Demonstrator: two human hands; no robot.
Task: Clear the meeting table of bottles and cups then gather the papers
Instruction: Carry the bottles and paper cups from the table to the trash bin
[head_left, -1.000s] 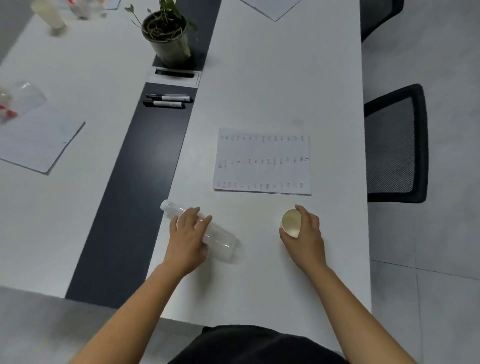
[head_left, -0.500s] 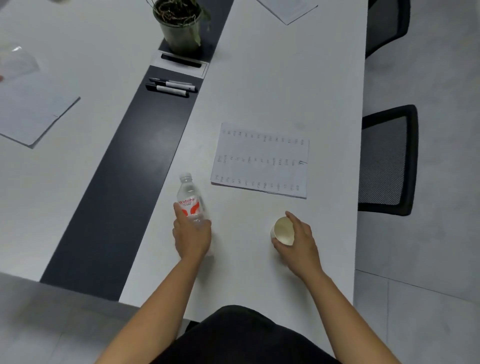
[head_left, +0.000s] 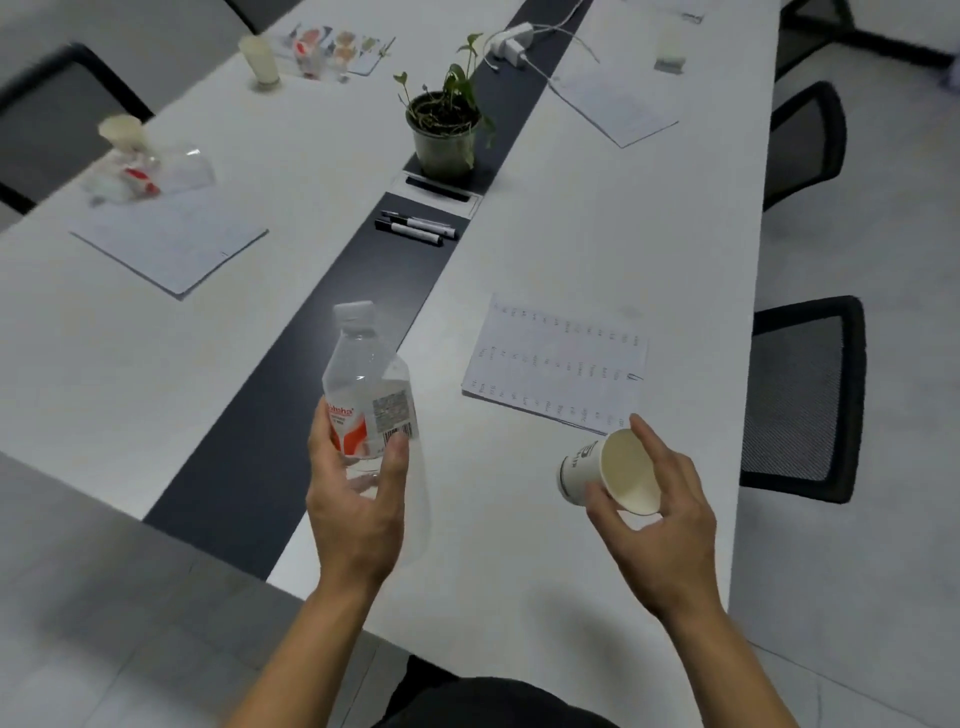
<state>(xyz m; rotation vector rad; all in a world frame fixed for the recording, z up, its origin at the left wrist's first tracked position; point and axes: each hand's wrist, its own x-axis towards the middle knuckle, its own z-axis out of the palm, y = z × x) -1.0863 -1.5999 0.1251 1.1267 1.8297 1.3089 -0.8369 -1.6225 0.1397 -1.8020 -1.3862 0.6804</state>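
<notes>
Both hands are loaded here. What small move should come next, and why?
Probably carry both off the table to a drop-off not in view: the left hand grips the bottle, the right hand holds the paper cup, so neither can take the far cup yet.

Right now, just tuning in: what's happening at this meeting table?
A person is clearing the table. The left hand grips a clear water bottle, capped and upright, apparently lifted off the white table. The right hand holds an empty paper cup tipped on its side, mouth toward the camera. A printed sheet lies flat just beyond the cup, not yet gathered. Farther off, another bottle lying on its side, more cups and more papers wait on the table.
</notes>
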